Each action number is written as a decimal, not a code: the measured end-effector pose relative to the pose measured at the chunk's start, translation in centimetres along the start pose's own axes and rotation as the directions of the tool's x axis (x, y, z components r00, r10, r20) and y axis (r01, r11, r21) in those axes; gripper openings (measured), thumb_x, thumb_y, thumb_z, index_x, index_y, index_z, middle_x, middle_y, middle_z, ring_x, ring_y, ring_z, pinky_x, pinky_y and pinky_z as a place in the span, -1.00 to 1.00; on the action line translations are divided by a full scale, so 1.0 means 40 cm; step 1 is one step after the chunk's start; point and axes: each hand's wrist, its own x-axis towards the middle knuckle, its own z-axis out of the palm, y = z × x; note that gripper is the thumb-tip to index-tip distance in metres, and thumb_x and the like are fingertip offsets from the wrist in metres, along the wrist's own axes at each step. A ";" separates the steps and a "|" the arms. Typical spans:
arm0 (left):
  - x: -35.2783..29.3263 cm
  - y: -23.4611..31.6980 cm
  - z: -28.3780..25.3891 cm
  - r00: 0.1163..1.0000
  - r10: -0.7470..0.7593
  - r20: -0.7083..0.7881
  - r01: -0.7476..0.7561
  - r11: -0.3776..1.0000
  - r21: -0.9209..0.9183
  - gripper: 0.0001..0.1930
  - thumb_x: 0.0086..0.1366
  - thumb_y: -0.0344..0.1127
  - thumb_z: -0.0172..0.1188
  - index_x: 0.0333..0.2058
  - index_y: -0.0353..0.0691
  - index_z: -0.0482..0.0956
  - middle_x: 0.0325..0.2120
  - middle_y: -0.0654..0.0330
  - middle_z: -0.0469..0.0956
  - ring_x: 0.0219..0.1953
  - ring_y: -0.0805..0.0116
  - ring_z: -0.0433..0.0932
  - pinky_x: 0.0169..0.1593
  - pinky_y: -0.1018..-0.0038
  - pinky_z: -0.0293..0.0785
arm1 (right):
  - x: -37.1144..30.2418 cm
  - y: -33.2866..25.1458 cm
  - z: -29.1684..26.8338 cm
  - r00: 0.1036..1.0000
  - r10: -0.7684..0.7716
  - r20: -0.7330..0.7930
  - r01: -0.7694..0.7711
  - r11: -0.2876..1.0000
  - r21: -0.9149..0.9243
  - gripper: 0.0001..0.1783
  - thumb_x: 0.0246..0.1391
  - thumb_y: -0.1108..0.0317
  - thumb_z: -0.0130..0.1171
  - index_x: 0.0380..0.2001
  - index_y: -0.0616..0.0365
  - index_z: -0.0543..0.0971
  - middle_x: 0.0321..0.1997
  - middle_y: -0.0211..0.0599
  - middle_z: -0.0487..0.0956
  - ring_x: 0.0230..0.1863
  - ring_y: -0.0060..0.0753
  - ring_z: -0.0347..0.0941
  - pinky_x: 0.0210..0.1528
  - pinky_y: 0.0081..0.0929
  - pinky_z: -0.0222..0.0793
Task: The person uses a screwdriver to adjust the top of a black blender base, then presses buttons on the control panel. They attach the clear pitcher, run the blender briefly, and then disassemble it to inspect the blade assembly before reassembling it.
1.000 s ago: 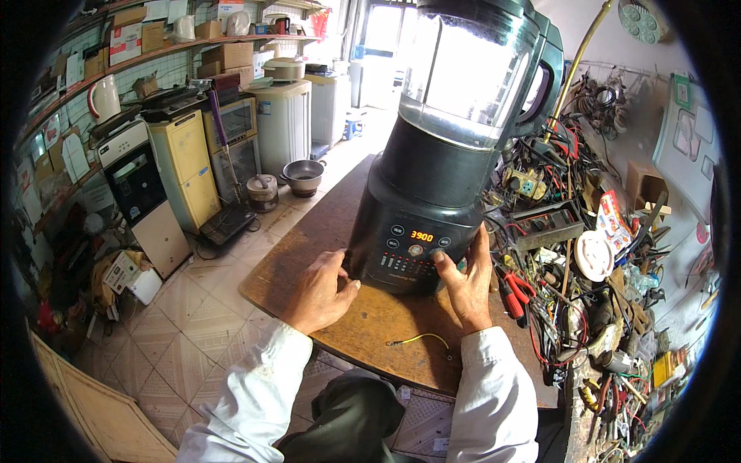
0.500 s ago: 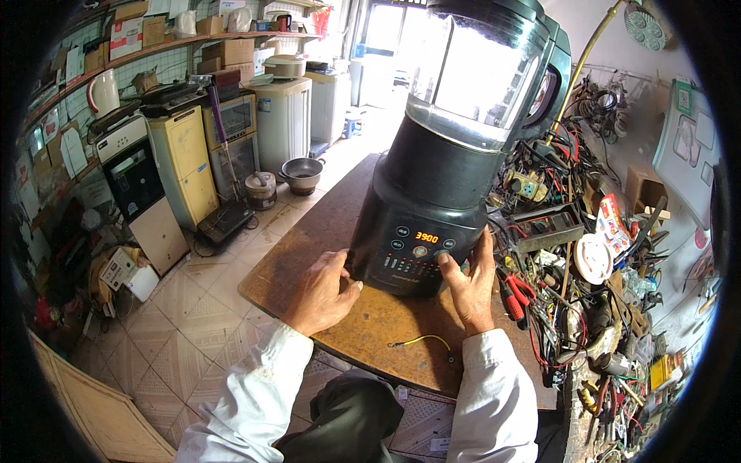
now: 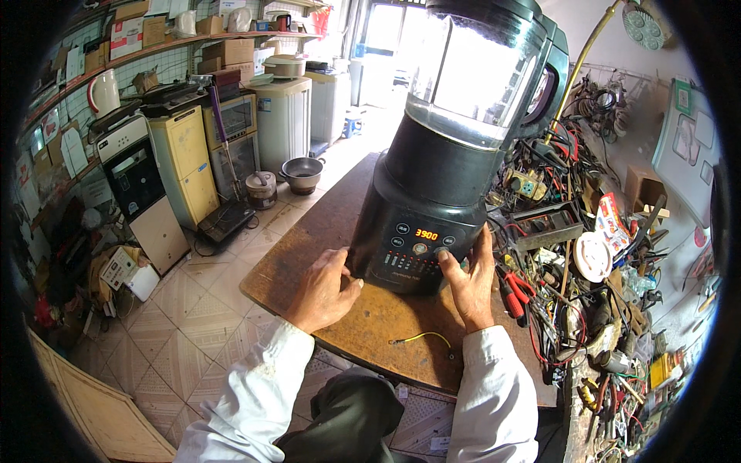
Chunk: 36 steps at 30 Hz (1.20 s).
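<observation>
A tall black blender (image 3: 436,174) stands on the brown wooden table, with its clear jug and black lid on top. On the sloped front of its base, a control panel (image 3: 417,251) shows lit orange digits, round buttons and rows of small lights. My left hand (image 3: 324,293) is at the lower left edge of the base, fingers curled against it and thumb pointing right. At the base's right side, the fingers of my right hand (image 3: 469,285) wrap along the edge. My right thumb rests on a button at the panel's right. The left fingertips are partly hidden.
The wooden table (image 3: 289,255) carries a short yellow wire (image 3: 424,335) near its front edge. Along the right lie tangled cables, red-handled pliers (image 3: 515,293) and a white round part (image 3: 593,257). Old appliances, a pot (image 3: 302,174) and a rice cooker (image 3: 262,189) stand on the left floor.
</observation>
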 end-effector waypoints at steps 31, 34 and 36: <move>-0.003 0.006 0.001 1.000 -0.018 0.001 0.018 1.000 -0.017 -0.46 0.18 -0.45 0.37 0.13 -0.42 0.43 -0.19 -0.07 0.52 -0.18 0.05 0.61 -0.10 0.22 0.55 | 0.002 0.018 -0.004 1.000 -0.026 -0.001 0.026 1.000 -0.004 0.06 0.03 0.19 0.45 0.47 0.26 0.10 0.34 -0.06 0.39 0.26 -0.18 0.40 0.33 -0.21 0.31; 0.000 0.005 0.003 0.999 -0.030 0.011 0.030 0.999 -0.020 -0.46 0.18 -0.47 0.37 0.13 -0.42 0.43 -0.18 -0.07 0.53 -0.17 0.05 0.62 -0.09 0.22 0.55 | 0.001 0.022 -0.004 1.000 0.002 -0.005 -0.002 1.000 0.022 0.06 0.03 0.19 0.45 0.48 0.26 0.10 0.34 -0.05 0.40 0.27 -0.19 0.39 0.33 -0.21 0.29; -0.002 0.008 0.001 1.000 -0.028 0.009 0.029 1.000 -0.012 -0.46 0.17 -0.48 0.37 0.13 -0.42 0.43 -0.16 -0.08 0.53 -0.16 0.06 0.62 -0.09 0.22 0.56 | 0.001 0.026 -0.004 1.000 -0.012 -0.003 0.013 1.000 0.028 0.06 0.03 0.19 0.45 0.48 0.26 0.10 0.34 -0.05 0.40 0.27 -0.20 0.40 0.33 -0.22 0.29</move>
